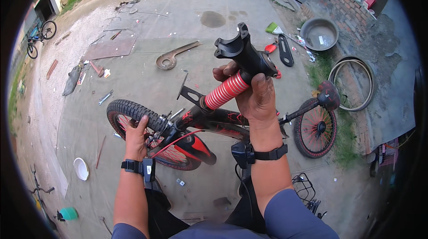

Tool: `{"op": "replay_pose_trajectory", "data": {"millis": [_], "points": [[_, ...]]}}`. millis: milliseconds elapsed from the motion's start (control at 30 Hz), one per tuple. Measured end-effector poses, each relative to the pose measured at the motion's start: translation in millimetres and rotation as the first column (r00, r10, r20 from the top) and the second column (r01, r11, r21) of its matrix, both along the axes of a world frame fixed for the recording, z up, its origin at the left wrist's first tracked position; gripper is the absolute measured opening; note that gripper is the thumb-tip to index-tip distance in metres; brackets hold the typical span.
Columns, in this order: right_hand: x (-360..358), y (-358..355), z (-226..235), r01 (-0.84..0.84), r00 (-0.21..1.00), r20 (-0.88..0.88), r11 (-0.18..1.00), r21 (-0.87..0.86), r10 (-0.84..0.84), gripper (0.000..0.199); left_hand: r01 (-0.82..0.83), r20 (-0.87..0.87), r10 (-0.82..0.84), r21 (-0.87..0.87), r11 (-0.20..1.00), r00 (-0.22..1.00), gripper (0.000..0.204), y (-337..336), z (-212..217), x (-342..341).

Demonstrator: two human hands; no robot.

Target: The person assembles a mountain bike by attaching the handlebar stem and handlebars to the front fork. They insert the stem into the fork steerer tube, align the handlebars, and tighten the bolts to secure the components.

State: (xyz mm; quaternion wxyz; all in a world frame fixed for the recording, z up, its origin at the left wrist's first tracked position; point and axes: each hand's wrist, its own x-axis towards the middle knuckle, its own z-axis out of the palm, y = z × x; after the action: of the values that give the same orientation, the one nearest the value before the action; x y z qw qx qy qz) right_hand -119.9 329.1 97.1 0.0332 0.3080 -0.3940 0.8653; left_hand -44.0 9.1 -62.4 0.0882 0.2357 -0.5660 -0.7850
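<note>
A small black and red bicycle stands in front of me, its frame (223, 120) running off to the right. My right hand (257, 96) is closed around the lower end of the black handlebar stem (244, 54), whose clamp at the top is open and holds no bar. Under the stem, a tube of stacked red and silver rings (226, 91) slants down to the frame. My left hand (136, 137) grips the knobbly front tyre (133, 108) beside the brake, thumb on top and the other fingers mostly hidden. A red cable (176, 141) runs past the fork.
Around lie a chain guard (167, 62), a spanner (105, 97), a white bowl (81, 169) and a black slotted cover (286, 51). At the wall stand a metal basin (319, 34) and wheel rims (368, 83). The bicycle's saddle (329, 95) and rear wheel (314, 128) reach right.
</note>
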Motion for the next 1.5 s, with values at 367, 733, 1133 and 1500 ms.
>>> {"op": "replay_pose_trajectory", "data": {"millis": [367, 733, 1133, 1500], "points": [[49.9, 28.7, 18.1, 0.045, 0.997, 0.049, 0.977, 0.211, -0.056, 0.061, -0.013, -0.031, 0.01, -0.079, 0.997, 0.999, 0.047, 16.5, 6.2, 48.8], [38.0, 39.0, -4.0, -0.244, 0.968, -0.034, 0.967, 0.067, 0.247, 0.063, -0.064, -0.092, 0.064, -0.003, 0.998, 0.994, 0.056, 27.6, -4.3, 93.9], [67.6, 56.0, 63.3, 0.457, 0.863, -0.415, 0.792, 0.404, -0.287, 0.084, -0.133, -0.067, 0.137, 0.066, 0.989, 0.988, 0.053, 34.1, -5.1, 104.8], [67.7, 55.1, 102.6, 0.474, 0.842, -0.537, 0.525, 0.707, -0.037, 0.04, -0.119, -0.112, 0.139, 0.164, 0.979, 0.984, 0.053, 38.0, -11.1, 100.6]]}}
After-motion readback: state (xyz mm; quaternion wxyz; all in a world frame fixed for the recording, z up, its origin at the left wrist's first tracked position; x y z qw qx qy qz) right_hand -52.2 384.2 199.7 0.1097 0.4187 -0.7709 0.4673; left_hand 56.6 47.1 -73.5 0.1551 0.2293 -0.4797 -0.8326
